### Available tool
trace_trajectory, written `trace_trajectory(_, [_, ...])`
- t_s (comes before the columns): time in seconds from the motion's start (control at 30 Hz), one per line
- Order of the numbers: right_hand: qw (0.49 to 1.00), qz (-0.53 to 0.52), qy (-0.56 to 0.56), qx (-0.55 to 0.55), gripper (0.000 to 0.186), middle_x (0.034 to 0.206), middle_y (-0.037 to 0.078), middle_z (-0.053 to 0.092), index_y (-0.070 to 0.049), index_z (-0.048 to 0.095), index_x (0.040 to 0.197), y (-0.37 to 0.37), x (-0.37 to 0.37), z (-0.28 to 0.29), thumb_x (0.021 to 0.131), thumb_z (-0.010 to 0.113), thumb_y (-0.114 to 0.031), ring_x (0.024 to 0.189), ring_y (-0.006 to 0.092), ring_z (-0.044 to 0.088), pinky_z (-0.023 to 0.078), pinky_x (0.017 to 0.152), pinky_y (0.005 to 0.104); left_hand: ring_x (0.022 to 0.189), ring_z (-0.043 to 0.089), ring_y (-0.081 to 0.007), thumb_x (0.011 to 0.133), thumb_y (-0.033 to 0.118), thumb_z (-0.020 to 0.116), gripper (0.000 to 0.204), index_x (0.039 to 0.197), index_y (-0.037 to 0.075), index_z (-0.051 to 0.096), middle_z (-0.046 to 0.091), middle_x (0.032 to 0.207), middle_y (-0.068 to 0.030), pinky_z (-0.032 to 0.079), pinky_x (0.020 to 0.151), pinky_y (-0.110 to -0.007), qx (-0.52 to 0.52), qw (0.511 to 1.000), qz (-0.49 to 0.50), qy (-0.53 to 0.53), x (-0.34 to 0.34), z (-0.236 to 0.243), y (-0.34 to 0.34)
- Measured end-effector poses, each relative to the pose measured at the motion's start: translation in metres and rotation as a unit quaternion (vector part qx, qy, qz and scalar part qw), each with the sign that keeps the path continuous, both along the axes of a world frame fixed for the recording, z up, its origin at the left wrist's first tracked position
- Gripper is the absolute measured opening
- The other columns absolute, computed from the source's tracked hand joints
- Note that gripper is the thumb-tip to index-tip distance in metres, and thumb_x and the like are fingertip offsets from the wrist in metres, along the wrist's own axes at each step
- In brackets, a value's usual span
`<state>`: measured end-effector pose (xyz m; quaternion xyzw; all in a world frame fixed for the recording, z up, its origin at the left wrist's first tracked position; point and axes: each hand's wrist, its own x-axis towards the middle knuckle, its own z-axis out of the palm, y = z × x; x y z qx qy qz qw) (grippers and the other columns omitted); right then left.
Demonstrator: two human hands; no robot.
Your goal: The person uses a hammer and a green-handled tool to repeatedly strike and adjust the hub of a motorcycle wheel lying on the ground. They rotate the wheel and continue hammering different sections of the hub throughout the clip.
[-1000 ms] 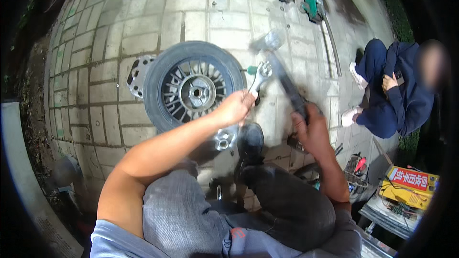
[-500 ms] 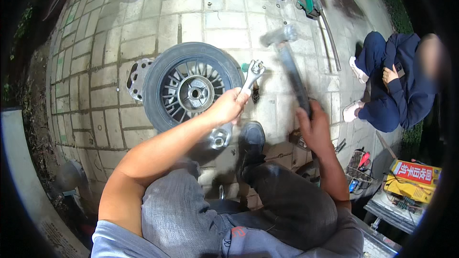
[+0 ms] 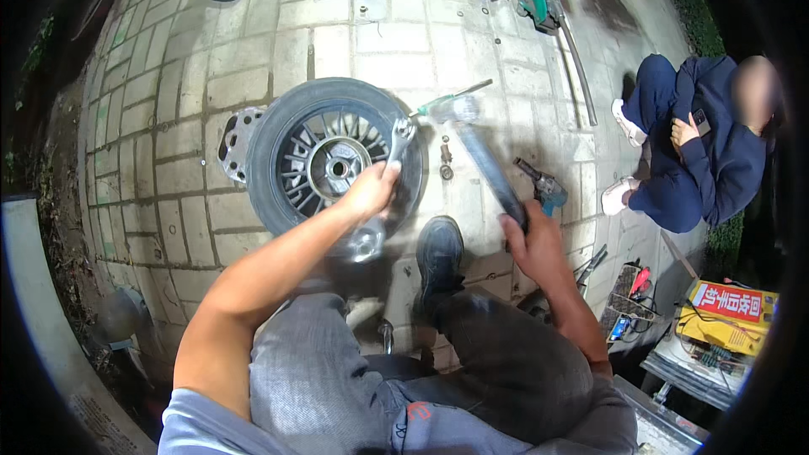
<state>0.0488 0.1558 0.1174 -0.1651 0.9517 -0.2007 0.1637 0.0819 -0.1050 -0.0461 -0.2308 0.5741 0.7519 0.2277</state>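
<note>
Wrench (image 3: 399, 145) in the left hand (image 3: 369, 191), hammer (image 3: 487, 164) in the right hand (image 3: 539, 242)
Gripping that silver two-ended wrench around its middle, above the right side of the wheel (image 3: 339, 152); can't tell if touching. Clamped on the dark hammer handle too, blurry head near a green-handled screwdriver (image 3: 435, 104). Also lying on the paving (image 3: 404, 42): a teal power tool (image 3: 550, 195).

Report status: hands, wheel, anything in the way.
Left hand gripping wrench; right hand gripping hammer. Wheel lying flat. Green-handled tool close beside wheel.
</note>
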Motion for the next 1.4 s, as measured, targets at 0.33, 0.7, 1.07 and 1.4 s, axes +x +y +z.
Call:
trace_trajectory(0.33, [0.949, -0.221, 0.042, -0.222, 0.027, 0.063, 0.002, 0.052, -0.001, 0.052, 0.094, 0.066, -0.016, -0.04, 0.097, 0.059, -0.028, 0.056, 0.0091, 0.049, 0.04, 0.051, 0.0274, 0.043, 0.048, -0.0141, 0.104, 0.037, 0.041, 0.038, 0.092, 0.002, 0.051, 0.049, 0.059, -0.0037, 0.042, 0.043, -0.029, -0.008, 0.996, -0.091, -0.021, -0.001, 0.027, 0.005])
trace_trajectory(0.7, [0.967, -0.158, -0.17, 0.105, 0.059, 0.11, 0.033, 0.06, 0.008, 0.057, 0.115, 0.156, 0.018, -0.23, 0.089, 0.062, -0.045, 0.102, 0.0475, 0.056, 0.045, 0.089, 0.0507, 0.067, 0.062, -0.0243, 0.103, 0.029, 0.043, 0.03, 0.101, 0.001, 0.052, 0.061, 0.076, -0.0132, 0.054, 0.067, -0.038, 0.028, 0.972, -0.172, -0.154, 0.041, 0.003, 0.038])
trace_trajectory(1.07, [0.962, 0.202, 0.052, 0.177, 0.034, 0.118, 0.011, 0.058, -0.014, 0.059, 0.12, -0.061, -0.212, -0.214, 0.088, 0.052, -0.007, 0.11, 0.0316, 0.058, 0.049, 0.092, 0.0409, 0.081, 0.064, -0.0255, 0.098, 0.039, 0.05, 0.049, 0.121, -0.004, 0.057, 0.065, 0.095, -0.0194, 0.052, 0.068, -0.039, -0.087, 0.843, -0.52, -0.11, 0.068, 0.01, 0.042])
trace_trajectory(1.4, [0.928, 0.246, 0.217, 0.174, 0.02, 0.099, 0.012, 0.062, -0.012, 0.061, 0.107, -0.088, -0.238, -0.238, 0.087, 0.059, -0.017, 0.091, 0.0329, 0.063, 0.051, 0.079, 0.0419, 0.078, 0.059, -0.0092, 0.1, 0.024, 0.055, 0.032, 0.117, -0.003, 0.059, 0.064, 0.091, -0.0031, 0.05, 0.072, -0.022, 0.041, 0.986, -0.131, -0.098, 0.024, 0.032, -0.032])
